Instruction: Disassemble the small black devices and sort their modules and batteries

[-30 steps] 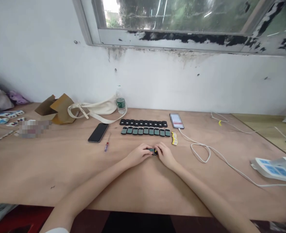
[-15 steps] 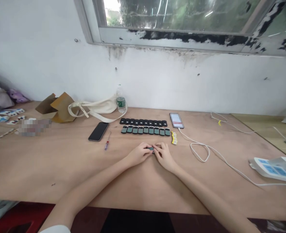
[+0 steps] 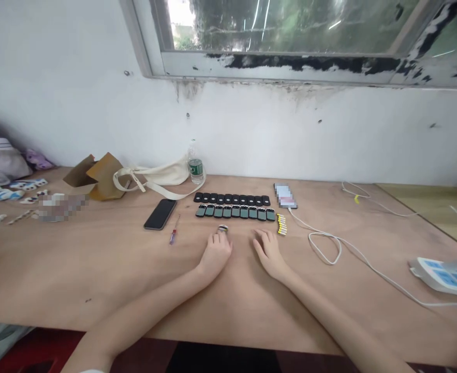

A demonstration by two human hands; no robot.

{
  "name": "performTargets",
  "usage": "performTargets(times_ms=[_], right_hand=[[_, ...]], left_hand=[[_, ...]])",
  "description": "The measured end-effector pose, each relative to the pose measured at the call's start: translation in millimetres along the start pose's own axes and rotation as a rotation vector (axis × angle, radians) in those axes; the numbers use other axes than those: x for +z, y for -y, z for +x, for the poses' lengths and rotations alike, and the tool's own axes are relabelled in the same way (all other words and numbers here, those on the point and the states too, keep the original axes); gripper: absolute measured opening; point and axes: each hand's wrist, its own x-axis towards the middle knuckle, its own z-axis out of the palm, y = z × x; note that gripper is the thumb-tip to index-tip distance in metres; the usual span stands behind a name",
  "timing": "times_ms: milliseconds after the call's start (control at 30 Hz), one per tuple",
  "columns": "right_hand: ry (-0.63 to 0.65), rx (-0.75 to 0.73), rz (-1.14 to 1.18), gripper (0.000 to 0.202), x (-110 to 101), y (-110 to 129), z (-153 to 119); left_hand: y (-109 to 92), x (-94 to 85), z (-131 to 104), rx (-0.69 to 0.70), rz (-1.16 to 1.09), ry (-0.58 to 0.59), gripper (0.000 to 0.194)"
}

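My left hand (image 3: 216, 250) is closed on a small device (image 3: 223, 228), whose top end shows beyond the fingertips. To its right, my right hand (image 3: 267, 250) rests near the wooden table (image 3: 228, 305) with its fingers apart and nothing in them. Beyond both hands lies a row of small devices with grey-green faces (image 3: 235, 211). Behind that runs a row of black covers (image 3: 235, 199). A short column of small yellow and silver pieces (image 3: 281, 225) lies just beyond my right hand.
A dark phone (image 3: 160, 214) and a screwdriver (image 3: 174, 232) lie at the left. Behind them are a cloth bag (image 3: 162, 173), a bottle (image 3: 195, 167) and a paper bag (image 3: 106, 176). At the right, a white cable (image 3: 364, 261) runs from a lit phone (image 3: 285, 196) past a power strip (image 3: 441, 274).
My hands have moved apart. The small device is now in my left hand alone, turned and farther left; my right hand has let go of it. The view has shifted slightly.
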Motion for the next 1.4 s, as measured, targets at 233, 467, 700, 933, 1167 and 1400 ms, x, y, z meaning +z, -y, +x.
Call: performTargets(times_ms=[233, 467, 700, 933, 1167, 1400], right_hand=[[-0.016, -0.012, 0.041, 0.026, -1, 2, 0], [-0.016, -0.03, 0.028, 0.025, 1, 0, 1], [-0.022, -0.055, 0.0, 0.025, 2, 0, 0], [-0.022, -0.063, -0.015, 0.024, 3, -1, 0], [-0.018, -0.068, -0.02, 0.022, 3, -3, 0], [-0.02, -0.056, -0.006, 0.022, 4, 0, -1]], left_hand=[[23, 1.1, 8, -0.449, 0.266, 0.136, 0.057], [64, 11.0, 19, -0.488, 0.253, 0.102, 0.059], [85, 28.4, 24, -0.45, 0.111, 0.007, 0.06], [89, 39.4, 25, -0.376, 0.115, -0.039, 0.055], [83, 24.3, 26, -0.229, 0.167, -0.084, 0.044], [45, 5.5, 15, -0.207, 0.036, -0.076, 0.036]])
